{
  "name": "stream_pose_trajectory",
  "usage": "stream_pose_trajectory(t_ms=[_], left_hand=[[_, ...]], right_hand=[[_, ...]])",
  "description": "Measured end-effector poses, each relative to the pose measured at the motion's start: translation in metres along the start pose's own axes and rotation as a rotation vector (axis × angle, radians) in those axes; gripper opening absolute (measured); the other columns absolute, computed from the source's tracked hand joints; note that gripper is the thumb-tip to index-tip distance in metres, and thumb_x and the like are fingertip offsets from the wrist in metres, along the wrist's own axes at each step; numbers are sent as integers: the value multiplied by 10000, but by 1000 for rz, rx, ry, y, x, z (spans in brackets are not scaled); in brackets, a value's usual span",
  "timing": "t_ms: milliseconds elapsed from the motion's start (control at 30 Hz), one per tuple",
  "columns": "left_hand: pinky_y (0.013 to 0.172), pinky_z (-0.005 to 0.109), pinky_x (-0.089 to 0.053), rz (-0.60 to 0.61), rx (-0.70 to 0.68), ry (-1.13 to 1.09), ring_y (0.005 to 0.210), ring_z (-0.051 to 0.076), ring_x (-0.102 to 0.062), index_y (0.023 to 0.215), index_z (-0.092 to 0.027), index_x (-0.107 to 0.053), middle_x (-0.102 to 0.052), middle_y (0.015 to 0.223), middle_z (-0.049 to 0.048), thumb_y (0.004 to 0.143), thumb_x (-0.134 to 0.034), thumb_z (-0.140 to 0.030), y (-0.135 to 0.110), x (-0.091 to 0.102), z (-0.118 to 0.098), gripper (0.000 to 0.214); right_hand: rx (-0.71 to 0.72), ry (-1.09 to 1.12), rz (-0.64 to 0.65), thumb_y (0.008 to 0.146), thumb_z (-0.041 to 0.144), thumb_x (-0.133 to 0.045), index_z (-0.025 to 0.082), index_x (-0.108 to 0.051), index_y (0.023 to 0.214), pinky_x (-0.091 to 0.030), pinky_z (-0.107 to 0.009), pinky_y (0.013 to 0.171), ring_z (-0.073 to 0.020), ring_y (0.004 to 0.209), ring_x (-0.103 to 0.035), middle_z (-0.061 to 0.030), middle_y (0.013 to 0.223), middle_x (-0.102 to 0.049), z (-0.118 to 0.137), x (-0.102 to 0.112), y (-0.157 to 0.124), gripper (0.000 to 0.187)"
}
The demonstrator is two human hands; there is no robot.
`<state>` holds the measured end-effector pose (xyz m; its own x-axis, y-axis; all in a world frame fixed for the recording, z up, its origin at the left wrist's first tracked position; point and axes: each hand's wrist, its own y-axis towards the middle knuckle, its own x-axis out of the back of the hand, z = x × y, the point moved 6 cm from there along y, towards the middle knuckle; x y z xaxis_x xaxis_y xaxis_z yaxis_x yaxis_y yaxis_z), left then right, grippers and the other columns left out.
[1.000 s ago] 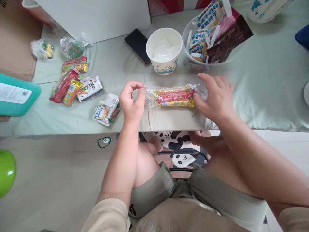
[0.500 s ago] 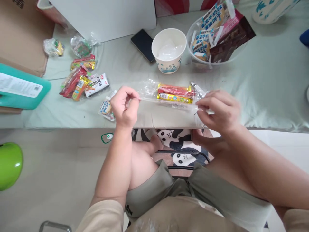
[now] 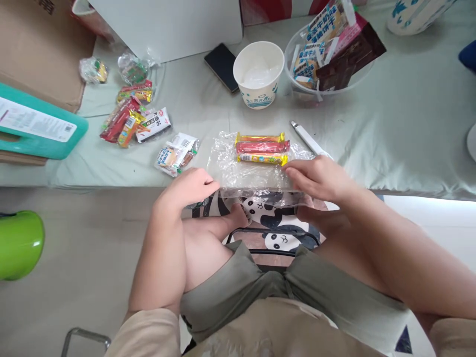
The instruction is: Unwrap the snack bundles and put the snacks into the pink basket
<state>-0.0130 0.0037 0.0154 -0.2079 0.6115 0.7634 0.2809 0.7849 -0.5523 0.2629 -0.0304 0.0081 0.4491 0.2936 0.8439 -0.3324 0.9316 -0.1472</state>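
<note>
Three snack sticks (image 3: 262, 147) laid on plastic wrap (image 3: 251, 175), centre of frame; long axes aligned left-right, along edge of counter (image 3: 409, 139). Wrap pinched by left hand (image 3: 189, 189), fingers curled; right hand (image 3: 322, 177) placed at lowest stick's right end, grip cannot be told.

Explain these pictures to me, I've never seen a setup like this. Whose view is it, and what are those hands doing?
There's no machine: a person wears one camera on the head, looking forward and down, so every picture comes from there. The bare left hand and right hand are the wearer's own. Both touch a clear plastic film that hangs over the near edge of the table; how firmly they grip is unclear. Three wrapped sticks, red between two yellow, lie on the film. Around are a slim pale tool, a paper cup, a dark phone and more wrapped snacks.
</note>
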Motion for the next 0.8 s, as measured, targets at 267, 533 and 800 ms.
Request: stream_pose_trajectory(t_ms=[267,533,800], left_hand=[[750,337,-518,-721,-187,-70,730,166,-568,722,-219,-599,-579,737,1,799,-745,-326,5,39,-16,197],[1229,514,-417,-587,-401,-70,1440,312,-516,1086,-255,-734,-597,1481,75,814,-775,-221,42,27,-23,277],[693,277,-531,-892,-334,-644,692,133,-644,841,-241,-608,-654,749,-12,986,-570,-267,86,40,11,152]], right_hand=[[-405,-130,-117,892,315,-502,219,-667,1383,-405,-371,643,-260,670,-613,-77,746,-723,-11,17,2,527],[-254,364,-280,926,272,-462,204,-237,1678,-515,-365,615,-207,632,-651,-54,840,-758,-30,0,30,788],[-35,246,-633,933,213,-451,266,-314,1579,-582,-469,892,-291,1245,-625,-160,1374,-566,-26,-14,54,663]])
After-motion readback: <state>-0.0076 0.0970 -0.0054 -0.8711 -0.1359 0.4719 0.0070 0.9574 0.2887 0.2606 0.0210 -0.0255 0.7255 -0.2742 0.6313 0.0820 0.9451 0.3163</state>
